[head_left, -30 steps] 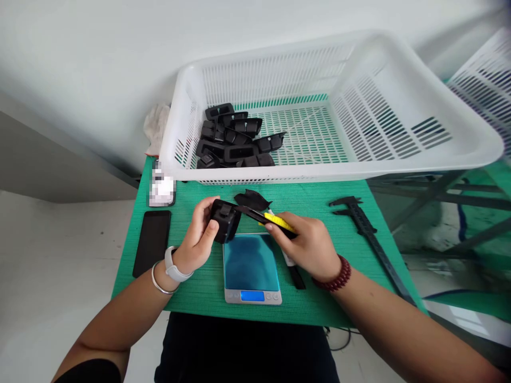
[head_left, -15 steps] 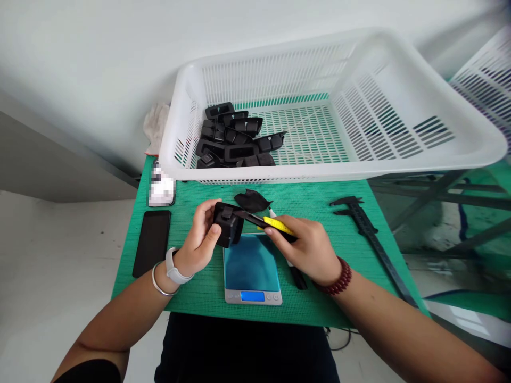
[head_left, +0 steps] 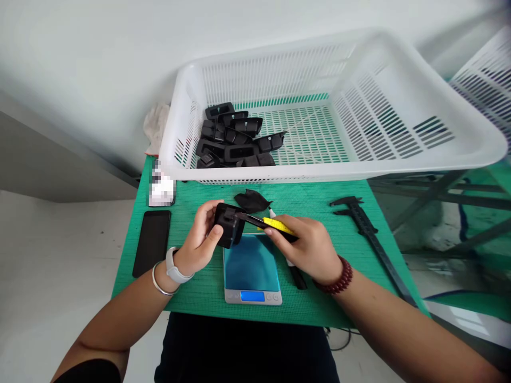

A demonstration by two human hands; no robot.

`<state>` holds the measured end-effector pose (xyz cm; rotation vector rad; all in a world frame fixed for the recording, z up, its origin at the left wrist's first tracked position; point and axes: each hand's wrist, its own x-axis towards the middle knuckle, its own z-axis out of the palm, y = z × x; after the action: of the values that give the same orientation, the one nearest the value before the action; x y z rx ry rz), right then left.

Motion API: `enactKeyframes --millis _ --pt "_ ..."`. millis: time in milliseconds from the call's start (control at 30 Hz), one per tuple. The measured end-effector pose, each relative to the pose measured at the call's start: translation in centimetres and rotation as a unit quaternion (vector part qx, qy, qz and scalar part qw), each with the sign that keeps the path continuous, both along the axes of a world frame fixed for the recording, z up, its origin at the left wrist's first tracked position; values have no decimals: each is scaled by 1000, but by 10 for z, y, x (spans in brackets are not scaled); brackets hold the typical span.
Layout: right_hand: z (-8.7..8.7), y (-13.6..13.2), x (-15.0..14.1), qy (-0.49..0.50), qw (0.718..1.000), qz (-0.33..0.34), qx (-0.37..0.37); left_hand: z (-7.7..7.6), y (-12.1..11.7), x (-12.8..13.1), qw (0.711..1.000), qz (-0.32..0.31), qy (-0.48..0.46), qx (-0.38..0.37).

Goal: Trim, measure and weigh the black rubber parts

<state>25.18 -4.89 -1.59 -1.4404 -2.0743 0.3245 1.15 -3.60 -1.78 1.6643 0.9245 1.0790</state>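
My left hand (head_left: 203, 236) is closed round a black plastic part (head_left: 228, 226), with the thumb on its near side. In my right hand (head_left: 307, 242) is a yellow-and-black utility knife (head_left: 276, 225), its blade pointing left at the part's upper right edge. Whether the blade touches the part I cannot tell for certain. Under the two hands lies a small digital scale (head_left: 252, 266) with a blue platform and a lit display. Just behind the part is a ragged black scrap (head_left: 251, 201). A marker (head_left: 296, 276) lies partly hidden beneath my right hand.
A white plastic basket (head_left: 279, 173) stands at the back, holding several black plastic parts (head_left: 239, 138) on its left side. A black caliper (head_left: 373, 239) lies at the right on the green table (head_left: 339, 303). A dark phone (head_left: 151, 242) and a glove (head_left: 155, 127) are at the left.
The black plastic part has shifted and tilted very slightly to the right in my left hand. The knife's tip sits a little lower against its edge.
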Motion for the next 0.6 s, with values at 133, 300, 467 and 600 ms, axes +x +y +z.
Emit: enactKeyframes --millis 133,300,467,600 --pt "-1 0 0 7 1000 9 -4 -2 1 -2 1000 18 0 -13" --pt "-1 1 1 22 1000 -13 2 0 0 -2 1000 5 -21 -9" --pt "-1 2 2 18 1000 9 -7 5 -2 0 998 -14 -28 -55" --pt "-1 3 2 29 999 -32 9 3 0 -2 995 -10 -40 -91"
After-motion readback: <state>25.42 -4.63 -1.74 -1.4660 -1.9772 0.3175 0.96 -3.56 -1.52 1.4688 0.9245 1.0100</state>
